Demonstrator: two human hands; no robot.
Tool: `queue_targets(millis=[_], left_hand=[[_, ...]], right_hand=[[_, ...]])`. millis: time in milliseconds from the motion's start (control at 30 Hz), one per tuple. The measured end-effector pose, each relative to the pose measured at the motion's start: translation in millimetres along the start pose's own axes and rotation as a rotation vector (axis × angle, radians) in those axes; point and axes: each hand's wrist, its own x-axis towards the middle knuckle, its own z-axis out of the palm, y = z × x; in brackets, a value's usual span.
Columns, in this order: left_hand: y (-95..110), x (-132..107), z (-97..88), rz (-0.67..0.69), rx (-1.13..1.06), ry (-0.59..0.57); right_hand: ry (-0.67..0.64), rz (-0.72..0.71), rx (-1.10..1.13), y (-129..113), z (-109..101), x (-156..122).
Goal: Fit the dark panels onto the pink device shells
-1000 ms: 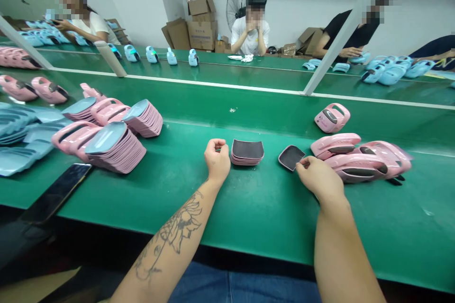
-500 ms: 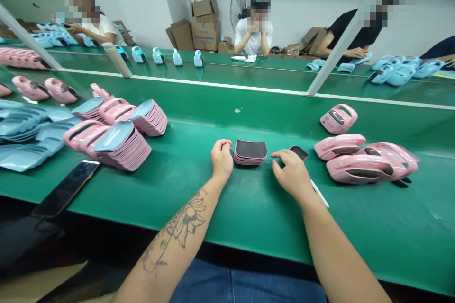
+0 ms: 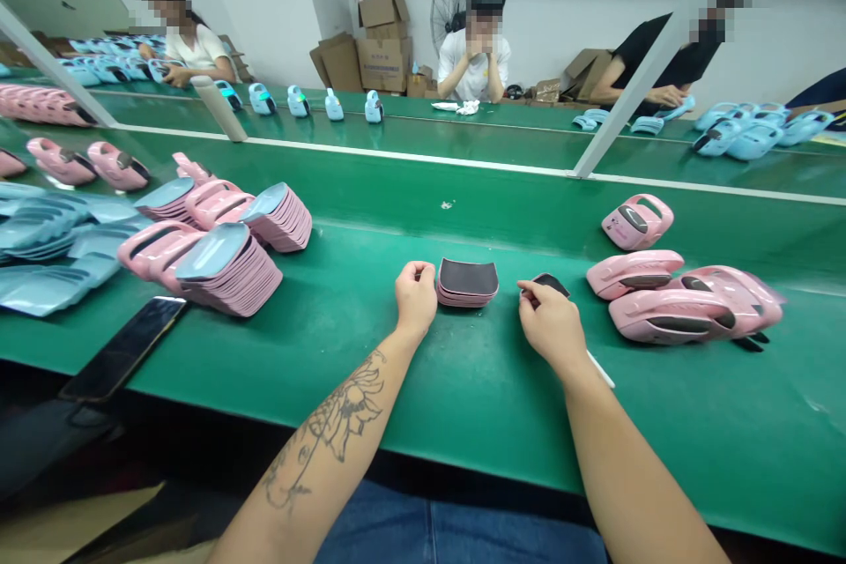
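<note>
A short stack of curved pink panels with a dark grey top face (image 3: pixel 468 278) sits on the green table between my hands. My left hand (image 3: pixel 416 298) is just left of the stack, its fingers curled and thumb pressed in; whether anything small is in them I cannot make out. To the right, my right hand (image 3: pixel 553 324) has its thumb and forefinger closed at the left edge of a small dark panel (image 3: pixel 550 284). Part of that panel is hidden behind the fingers. A white pen-like stick (image 3: pixel 601 368) lies partly under my right wrist.
Pink handled shells (image 3: pixel 671 314) lie at the right. On the left are stacked pink panels with blue tops (image 3: pixel 228 273), blue parts (image 3: pixel 59 256) and a phone (image 3: pixel 125 348). A white rail (image 3: pixel 397 157) divides the table; people sit beyond it.
My right hand has shifted right, away from the stack, and its fingers have come to the small dark panel, which has moved slightly left. My left hand has hardly moved.
</note>
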Motion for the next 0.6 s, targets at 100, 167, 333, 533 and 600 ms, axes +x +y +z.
queue_targets(millis=[100,167,333,533,600], left_hand=[[0.7,-1.6,0.3,0.001,-0.003,-0.005],[1.7,-2.7,0.4,0.002,-0.004,-0.007],[4.4,-4.0,0.0,0.0,0.002,-0.003],[4.3,-4.3,-0.8,0.0,0.004,0.0],[4.2,-4.4,-0.8,0.002,0.001,-0.002]], right_hand=[[0.027,0.001,0.117,-2.7,-0.9,-0.2],[0.062,0.02,0.192,-4.7,-1.6,-0.7],[0.178,0.113,0.341,-8.9,-2.3,-1.7],[0.168,0.169,0.451,-7.9,-1.9,-0.8],[0.147,0.175,0.468,-8.1,-2.3,-0.6]])
